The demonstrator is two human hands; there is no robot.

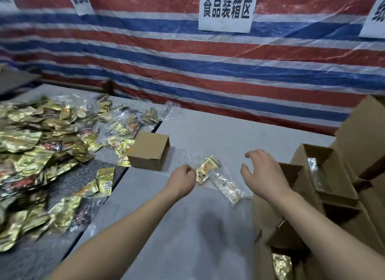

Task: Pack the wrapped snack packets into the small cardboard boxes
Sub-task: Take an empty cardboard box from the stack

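Observation:
A clear plastic bag with gold snack packets (210, 169) lies on the grey table (208, 133). My left hand (183, 178) has its fingers curled and pinches the bag's left edge. My right hand (262, 171) hovers just right of the bag, fingers spread and bent, holding nothing. A small shut cardboard box (149, 151) sits behind my left hand. A big heap of gold packets (41, 154) covers the table's left side.
Open cardboard boxes (325, 175) crowd the right edge; one holds a clear wrapper (314, 167), another a gold packet (282, 267). A striped tarp wall (187, 61) with paper signs (227, 8) closes the back. Loose clear bags (170, 111) lie near it.

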